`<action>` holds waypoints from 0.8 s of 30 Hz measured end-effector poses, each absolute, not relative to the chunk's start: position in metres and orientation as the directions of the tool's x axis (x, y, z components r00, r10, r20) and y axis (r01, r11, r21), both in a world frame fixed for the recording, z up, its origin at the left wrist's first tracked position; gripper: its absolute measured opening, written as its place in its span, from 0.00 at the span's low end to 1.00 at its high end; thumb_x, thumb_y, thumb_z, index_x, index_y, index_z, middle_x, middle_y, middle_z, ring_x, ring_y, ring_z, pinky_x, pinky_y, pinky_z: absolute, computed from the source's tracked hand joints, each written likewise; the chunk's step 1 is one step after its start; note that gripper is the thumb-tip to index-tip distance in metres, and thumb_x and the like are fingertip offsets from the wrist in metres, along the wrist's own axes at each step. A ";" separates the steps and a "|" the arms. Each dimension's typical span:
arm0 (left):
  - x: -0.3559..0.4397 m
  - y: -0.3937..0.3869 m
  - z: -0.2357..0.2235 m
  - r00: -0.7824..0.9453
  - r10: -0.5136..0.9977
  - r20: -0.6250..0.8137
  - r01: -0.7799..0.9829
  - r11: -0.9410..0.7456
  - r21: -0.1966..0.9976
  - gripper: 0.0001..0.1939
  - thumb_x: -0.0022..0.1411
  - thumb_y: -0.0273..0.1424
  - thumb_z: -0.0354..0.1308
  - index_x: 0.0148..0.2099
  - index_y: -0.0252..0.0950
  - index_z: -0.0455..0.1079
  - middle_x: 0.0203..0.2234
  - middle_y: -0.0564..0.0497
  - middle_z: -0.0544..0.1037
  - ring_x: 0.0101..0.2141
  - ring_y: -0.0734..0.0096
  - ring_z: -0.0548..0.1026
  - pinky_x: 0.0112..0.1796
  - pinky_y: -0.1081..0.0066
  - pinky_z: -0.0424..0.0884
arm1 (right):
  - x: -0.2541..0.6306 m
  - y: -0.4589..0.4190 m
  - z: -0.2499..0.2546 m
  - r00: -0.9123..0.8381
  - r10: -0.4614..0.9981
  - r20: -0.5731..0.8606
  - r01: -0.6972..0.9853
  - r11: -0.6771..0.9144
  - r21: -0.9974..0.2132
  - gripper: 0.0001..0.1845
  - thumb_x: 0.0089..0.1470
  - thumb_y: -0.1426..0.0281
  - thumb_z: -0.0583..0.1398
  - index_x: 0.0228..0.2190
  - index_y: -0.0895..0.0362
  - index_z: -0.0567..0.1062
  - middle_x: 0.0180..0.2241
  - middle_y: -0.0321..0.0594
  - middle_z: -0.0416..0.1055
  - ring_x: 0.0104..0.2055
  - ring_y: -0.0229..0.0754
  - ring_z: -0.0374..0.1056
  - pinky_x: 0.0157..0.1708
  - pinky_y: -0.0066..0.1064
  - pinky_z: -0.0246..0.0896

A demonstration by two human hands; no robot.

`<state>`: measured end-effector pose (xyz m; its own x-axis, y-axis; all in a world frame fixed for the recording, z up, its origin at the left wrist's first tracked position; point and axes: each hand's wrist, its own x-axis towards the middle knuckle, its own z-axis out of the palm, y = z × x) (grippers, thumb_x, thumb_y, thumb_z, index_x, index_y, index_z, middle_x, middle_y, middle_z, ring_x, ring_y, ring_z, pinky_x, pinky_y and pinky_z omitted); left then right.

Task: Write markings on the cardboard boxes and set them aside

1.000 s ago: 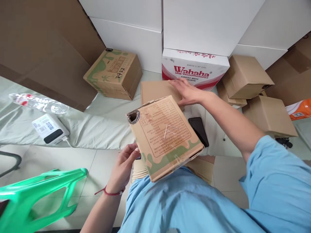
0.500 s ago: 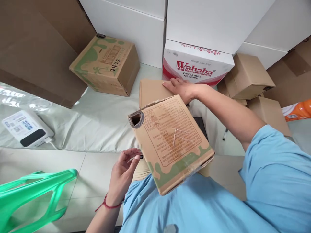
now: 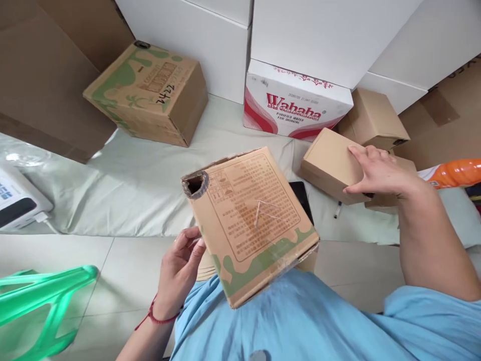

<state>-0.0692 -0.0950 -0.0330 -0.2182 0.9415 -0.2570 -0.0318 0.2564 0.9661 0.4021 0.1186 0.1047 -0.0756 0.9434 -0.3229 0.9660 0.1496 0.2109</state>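
A brown cardboard box with green print [image 3: 248, 220] rests on my lap, tilted, one corner torn open. My left hand [image 3: 179, 271] touches its left side with curled fingers; what they pinch, if anything, is hidden. My right hand [image 3: 378, 170] grips a small plain brown box [image 3: 330, 163], held over the pale sheet to the right. A black phone [image 3: 302, 193] lies on the sheet, partly hidden behind the lap box.
A second green-printed box [image 3: 150, 93] lies at the back left. A red and white Wahaha box [image 3: 296, 103] stands against stacked white boxes [image 3: 319, 35]. More small brown boxes [image 3: 374, 118] sit at the right. A green plastic stool [image 3: 41, 306] is at lower left, a white power bank [image 3: 18, 200] at far left.
My right hand has moved from the flat brown box behind the lap box to the right and now holds a small brown box. The view has shifted right.
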 end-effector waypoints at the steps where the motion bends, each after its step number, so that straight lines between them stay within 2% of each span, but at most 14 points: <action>1: -0.067 -0.091 -0.030 -0.220 0.944 -0.246 -0.019 0.248 0.969 0.25 0.59 0.54 0.76 0.46 0.38 0.81 0.44 0.44 0.84 0.45 0.53 0.82 0.46 0.60 0.82 | 0.409 0.114 0.099 -0.013 0.942 -0.334 0.973 0.089 0.211 0.71 0.49 0.43 0.72 0.79 0.60 0.49 0.71 0.76 0.56 0.73 0.83 0.55 0.67 0.66 0.56; 3: -0.062 -0.082 -0.020 -0.240 0.947 -0.214 -0.015 0.217 0.976 0.25 0.59 0.55 0.75 0.45 0.40 0.81 0.45 0.45 0.84 0.47 0.51 0.82 0.48 0.59 0.82 | 0.414 0.106 0.085 0.071 0.938 -0.339 0.984 -0.011 0.178 0.73 0.47 0.39 0.72 0.79 0.59 0.49 0.73 0.74 0.55 0.74 0.84 0.53 0.67 0.70 0.55; 5: -0.053 -0.076 -0.002 -0.263 0.941 -0.215 -0.117 0.190 0.975 0.28 0.60 0.59 0.71 0.49 0.42 0.81 0.48 0.45 0.85 0.54 0.46 0.81 0.53 0.53 0.82 | 0.405 0.097 0.074 0.081 0.960 -0.267 0.994 -0.059 0.090 0.73 0.47 0.34 0.69 0.78 0.59 0.52 0.77 0.72 0.48 0.78 0.85 0.45 0.69 0.78 0.48; 6: -0.048 -0.074 0.009 -0.252 0.939 -0.235 -0.203 0.186 0.961 0.30 0.62 0.62 0.68 0.52 0.44 0.81 0.51 0.45 0.84 0.57 0.43 0.79 0.55 0.50 0.82 | 0.395 0.090 0.070 0.058 0.979 -0.197 0.998 -0.058 0.005 0.71 0.48 0.31 0.67 0.77 0.59 0.54 0.79 0.70 0.44 0.80 0.83 0.40 0.71 0.80 0.42; 8: -0.037 -0.074 0.030 -0.194 0.941 -0.276 -0.353 0.196 0.915 0.34 0.63 0.66 0.62 0.58 0.48 0.80 0.58 0.46 0.82 0.63 0.37 0.76 0.59 0.43 0.80 | 0.368 0.070 0.067 -0.024 0.998 -0.063 0.962 0.006 -0.273 0.67 0.52 0.28 0.63 0.76 0.58 0.59 0.81 0.63 0.43 0.83 0.75 0.36 0.76 0.75 0.37; 9: -0.031 -0.076 0.039 -0.158 0.947 -0.280 -0.388 0.202 0.899 0.35 0.64 0.66 0.61 0.61 0.50 0.79 0.62 0.47 0.81 0.66 0.36 0.74 0.60 0.41 0.79 | 0.351 0.059 0.066 -0.075 0.996 -0.041 0.879 0.047 -0.475 0.63 0.55 0.28 0.61 0.76 0.55 0.60 0.80 0.60 0.49 0.83 0.69 0.41 0.77 0.69 0.41; 11: -0.021 -0.079 0.053 -0.089 0.968 -0.234 -0.375 0.185 0.908 0.38 0.63 0.65 0.63 0.67 0.54 0.75 0.69 0.49 0.75 0.72 0.34 0.67 0.64 0.41 0.77 | 0.314 0.036 0.065 -0.285 0.953 -0.106 0.520 0.061 -0.852 0.52 0.65 0.30 0.50 0.74 0.51 0.63 0.74 0.53 0.65 0.78 0.60 0.58 0.75 0.61 0.56; 12: -0.017 -0.079 0.058 -0.057 0.979 -0.195 -0.338 0.165 0.927 0.40 0.62 0.63 0.66 0.71 0.54 0.72 0.72 0.49 0.72 0.74 0.34 0.63 0.67 0.42 0.74 | 0.297 0.026 0.065 -0.403 0.904 -0.145 0.325 -0.006 -0.946 0.50 0.67 0.31 0.45 0.74 0.49 0.64 0.71 0.51 0.69 0.76 0.58 0.63 0.72 0.58 0.61; 14: -0.010 -0.073 0.062 0.008 0.997 -0.082 -0.242 0.081 0.967 0.45 0.61 0.58 0.71 0.76 0.52 0.67 0.76 0.48 0.66 0.77 0.34 0.56 0.73 0.42 0.66 | 0.270 0.015 0.064 -0.513 0.852 -0.105 0.070 -0.080 -0.994 0.47 0.68 0.32 0.48 0.74 0.47 0.65 0.68 0.46 0.74 0.72 0.56 0.68 0.70 0.55 0.67; 16: -0.006 -0.057 0.062 0.066 0.997 0.046 -0.138 -0.037 0.990 0.47 0.63 0.52 0.73 0.79 0.51 0.61 0.78 0.48 0.61 0.79 0.36 0.51 0.77 0.42 0.56 | 0.256 0.016 0.060 -0.484 0.875 -0.021 -0.038 -0.045 -0.998 0.45 0.66 0.37 0.58 0.74 0.46 0.64 0.68 0.43 0.74 0.72 0.56 0.68 0.70 0.54 0.67; 19: -0.002 -0.010 0.051 0.179 0.953 0.244 -0.045 -0.240 0.970 0.53 0.63 0.47 0.75 0.82 0.54 0.54 0.82 0.51 0.52 0.81 0.37 0.44 0.78 0.43 0.49 | 0.257 0.038 0.048 -0.304 0.942 0.143 -0.058 0.131 -0.990 0.47 0.60 0.41 0.67 0.73 0.45 0.64 0.70 0.42 0.71 0.74 0.58 0.66 0.72 0.55 0.65; 22: 0.009 0.050 0.028 0.264 0.879 0.397 -0.012 -0.409 0.913 0.60 0.57 0.49 0.79 0.83 0.54 0.50 0.84 0.54 0.41 0.81 0.36 0.34 0.78 0.41 0.42 | 0.262 0.070 0.031 -0.145 0.956 0.255 -0.052 0.250 -0.967 0.49 0.58 0.41 0.67 0.72 0.45 0.63 0.67 0.44 0.73 0.71 0.57 0.69 0.72 0.56 0.65; 24: 0.021 0.085 0.007 0.242 0.872 0.426 -0.028 -0.433 0.901 0.60 0.60 0.52 0.77 0.83 0.53 0.48 0.84 0.52 0.41 0.81 0.37 0.36 0.78 0.40 0.43 | 0.259 0.087 0.020 -0.106 0.953 0.285 -0.028 0.283 -0.959 0.47 0.61 0.43 0.66 0.73 0.45 0.61 0.67 0.44 0.74 0.71 0.54 0.69 0.73 0.55 0.64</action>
